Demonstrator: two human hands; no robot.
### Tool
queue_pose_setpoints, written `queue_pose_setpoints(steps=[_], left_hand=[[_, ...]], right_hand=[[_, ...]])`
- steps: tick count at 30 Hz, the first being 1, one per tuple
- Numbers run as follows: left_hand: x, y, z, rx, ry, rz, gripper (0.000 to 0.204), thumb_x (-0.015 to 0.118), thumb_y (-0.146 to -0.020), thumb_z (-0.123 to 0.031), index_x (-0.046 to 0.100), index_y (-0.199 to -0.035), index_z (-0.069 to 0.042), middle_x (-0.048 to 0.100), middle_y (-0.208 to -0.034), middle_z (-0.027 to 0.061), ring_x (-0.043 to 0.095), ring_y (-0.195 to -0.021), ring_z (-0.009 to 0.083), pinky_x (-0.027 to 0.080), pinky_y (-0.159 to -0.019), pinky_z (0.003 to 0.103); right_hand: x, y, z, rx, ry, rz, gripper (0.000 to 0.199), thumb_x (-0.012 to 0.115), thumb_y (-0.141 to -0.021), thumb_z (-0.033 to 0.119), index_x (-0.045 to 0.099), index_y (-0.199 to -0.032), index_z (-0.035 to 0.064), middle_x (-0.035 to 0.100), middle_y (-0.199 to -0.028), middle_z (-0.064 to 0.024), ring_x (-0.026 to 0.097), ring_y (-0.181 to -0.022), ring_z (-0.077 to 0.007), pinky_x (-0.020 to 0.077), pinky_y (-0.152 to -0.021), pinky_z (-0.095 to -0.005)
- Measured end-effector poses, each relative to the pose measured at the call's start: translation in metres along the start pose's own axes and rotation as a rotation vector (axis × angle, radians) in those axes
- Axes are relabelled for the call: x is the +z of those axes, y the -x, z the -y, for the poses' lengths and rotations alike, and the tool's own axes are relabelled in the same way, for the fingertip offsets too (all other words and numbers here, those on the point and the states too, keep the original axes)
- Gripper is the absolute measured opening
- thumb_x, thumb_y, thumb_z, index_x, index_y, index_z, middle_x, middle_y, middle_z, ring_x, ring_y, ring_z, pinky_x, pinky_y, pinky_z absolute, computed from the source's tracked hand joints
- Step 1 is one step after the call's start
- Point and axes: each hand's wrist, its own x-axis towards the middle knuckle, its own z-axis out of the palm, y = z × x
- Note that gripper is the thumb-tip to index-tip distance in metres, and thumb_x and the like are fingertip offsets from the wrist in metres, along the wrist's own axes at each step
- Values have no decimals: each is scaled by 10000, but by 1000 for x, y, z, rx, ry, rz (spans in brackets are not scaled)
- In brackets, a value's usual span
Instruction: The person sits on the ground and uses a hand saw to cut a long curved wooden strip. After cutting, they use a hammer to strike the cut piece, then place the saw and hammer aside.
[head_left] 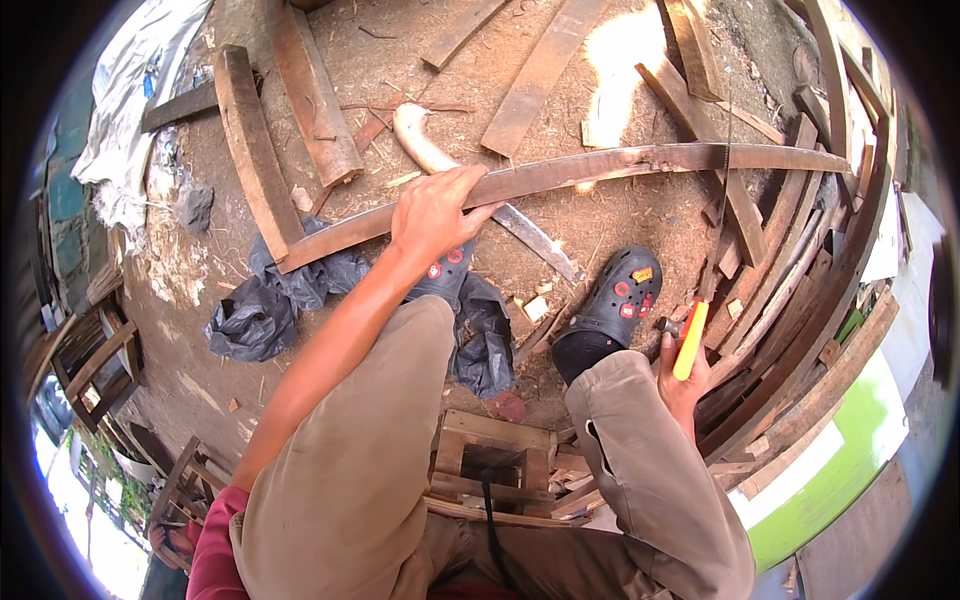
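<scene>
My left hand (435, 212) is closed over a long wooden plank (590, 168), which runs from the dark plastic bags to the stacked timber at right. My right hand (682, 385), beside my right knee, is wrapped round the orange and yellow handle of a handsaw (690, 345). Its narrow, dark blade points away from me and crosses the plank near its right end; how deep the teeth sit in the wood, I cannot tell. Under the plank, close to my left hand, lies a tool with a curved wooden handle (424, 142) and a flat metal blade (537, 240).
Several loose boards (310, 100) lie on the dirt floor beyond the plank. Long timbers (800, 320) are piled at right beside a green panel (830, 500). Crumpled dark bags (255, 318) lie by my left foot. A small wooden frame (495, 440) stands between my legs.
</scene>
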Motion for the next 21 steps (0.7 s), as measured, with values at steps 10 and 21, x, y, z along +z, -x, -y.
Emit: queue_pose_setpoints(steps=[10,21], left_hand=[[-13,-5,-4,-58,88,60,538,778,-803,-448,689,-1198,-94,726,-1124,154,701,-1021,324,561,-880,427],[-23,-14,-5,-86,107,196,600,760,-810,-486,678,-1218,-55,711,-1157,176,691,-1041,349,553,-896,441]], right_hand=[[6,-3,1,181,-80,55,156,624,-976,54,621,-1115,-19,593,-835,-53,558,-742,-153,471,-697,-311],[2,-4,5,401,-112,74,173,636,-979,79,623,-1138,10,649,-967,-67,603,-874,-150,485,-801,-318]])
